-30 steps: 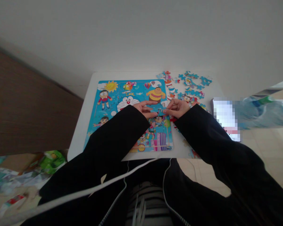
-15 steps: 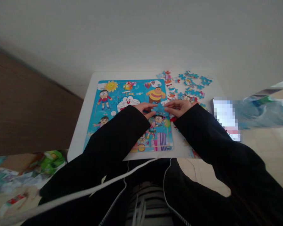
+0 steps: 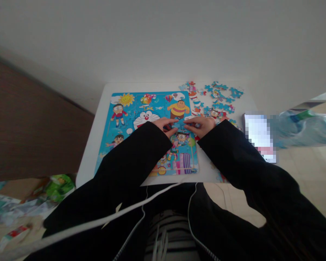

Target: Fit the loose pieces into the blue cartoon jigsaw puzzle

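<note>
A colourful cartoon jigsaw puzzle (image 3: 125,128) lies on a white table, its picture mostly blue. Over its right half, my left hand (image 3: 165,125) and my right hand (image 3: 203,125) face each other with fingertips almost meeting. Between them is a small blue puzzle piece (image 3: 180,124), pinched from both sides just below the figure in the yellow shirt. Whether the piece touches the puzzle is too blurred to tell. My left sleeve hides the lower middle of the picture.
Loose puzzle pieces (image 3: 217,94) are scattered along the table's right side. A phone (image 3: 258,134) with a blurred screen sits at the right edge. A white cable (image 3: 111,217) crosses my lap. Plastic bags (image 3: 60,186) lie on the floor at left, a wall stands behind.
My right hand has moved slightly left, closer to my left hand, with the blue piece still between them. The view has shifted a little.
</note>
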Demonstrator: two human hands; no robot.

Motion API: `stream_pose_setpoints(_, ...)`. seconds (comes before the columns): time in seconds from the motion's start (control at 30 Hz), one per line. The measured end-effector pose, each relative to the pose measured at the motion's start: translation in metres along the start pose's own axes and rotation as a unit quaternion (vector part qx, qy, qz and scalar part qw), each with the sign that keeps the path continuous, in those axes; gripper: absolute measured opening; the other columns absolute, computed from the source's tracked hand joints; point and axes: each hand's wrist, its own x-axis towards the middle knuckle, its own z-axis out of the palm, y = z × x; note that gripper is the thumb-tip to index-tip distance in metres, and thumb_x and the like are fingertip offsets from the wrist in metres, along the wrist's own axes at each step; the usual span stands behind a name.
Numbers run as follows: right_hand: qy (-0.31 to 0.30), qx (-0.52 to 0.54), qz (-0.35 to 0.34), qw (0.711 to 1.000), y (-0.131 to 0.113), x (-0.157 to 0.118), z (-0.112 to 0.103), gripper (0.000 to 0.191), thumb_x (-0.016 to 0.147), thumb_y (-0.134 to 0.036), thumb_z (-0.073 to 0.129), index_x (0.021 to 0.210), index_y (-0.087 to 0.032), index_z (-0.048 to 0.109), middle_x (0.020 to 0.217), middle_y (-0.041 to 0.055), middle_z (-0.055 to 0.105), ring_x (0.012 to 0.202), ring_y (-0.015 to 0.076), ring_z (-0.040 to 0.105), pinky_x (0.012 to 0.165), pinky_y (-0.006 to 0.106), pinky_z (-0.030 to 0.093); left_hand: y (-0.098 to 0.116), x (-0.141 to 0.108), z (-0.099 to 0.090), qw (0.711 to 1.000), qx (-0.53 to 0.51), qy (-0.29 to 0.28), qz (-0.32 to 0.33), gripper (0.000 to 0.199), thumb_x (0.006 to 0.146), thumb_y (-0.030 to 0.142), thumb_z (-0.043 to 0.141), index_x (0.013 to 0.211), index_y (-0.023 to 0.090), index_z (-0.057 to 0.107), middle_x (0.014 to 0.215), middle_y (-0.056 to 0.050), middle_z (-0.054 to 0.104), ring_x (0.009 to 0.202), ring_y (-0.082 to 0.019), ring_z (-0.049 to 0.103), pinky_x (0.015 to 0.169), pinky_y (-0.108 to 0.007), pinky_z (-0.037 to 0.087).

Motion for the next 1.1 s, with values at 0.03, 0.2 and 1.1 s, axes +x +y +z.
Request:
stream_pose_setpoints(0.03, 0.008, -0.003, -0.002, 1.0, 0.0, 0.0, 0.001, 0.015, 0.078, -0.032, 0.061, 0.087, -0.024, 0.071, 0.079, -0.0018, 0.071, 0.061, 0.0097, 0.061, 0.059, 0.022, 0.049, 0.0, 0.0, 0.0, 1.0, 0.001, 0.0, 0.0, 0.034, 0.074, 0.029, 0.061, 0.106, 0.018, 0.064, 0.086, -0.004, 0.061, 0.06, -0.006, 0.054, 0.053, -0.014, 0.048)
stream_pose_setpoints(0.2, 0.034, -0.013, -0.047, 0.998, 0.008, 0.003, 0.007, 0.015, 0.078, -0.03, 0.062, 0.085, -0.02, 0.07, 0.076, 0.0012, 0.069, 0.063, 0.0111, 0.061, 0.063, 0.024, 0.049, 0.001, 0.001, -0.001, 0.999, 0.029, 0.01, 0.011, 0.035, 0.073, 0.031, 0.061, 0.105, 0.019, 0.065, 0.083, -0.003, 0.06, 0.06, -0.007, 0.05, 0.05, -0.015, 0.045)
stream_pose_setpoints(1.1, -0.038, -0.071, -0.142, 0.987, 0.025, 0.001, 0.001, 0.021, 0.079, -0.038, 0.055, 0.083, -0.026, 0.071, 0.085, 0.0035, 0.069, 0.072, 0.016, 0.06, 0.07, 0.035, 0.046, 0.004, -0.001, -0.007, 0.989, 0.138, 0.012, 0.048, 0.032, 0.076, 0.034, 0.061, 0.105, 0.02, 0.065, 0.081, -0.001, 0.059, 0.057, -0.008, 0.046, 0.053, -0.02, 0.039)
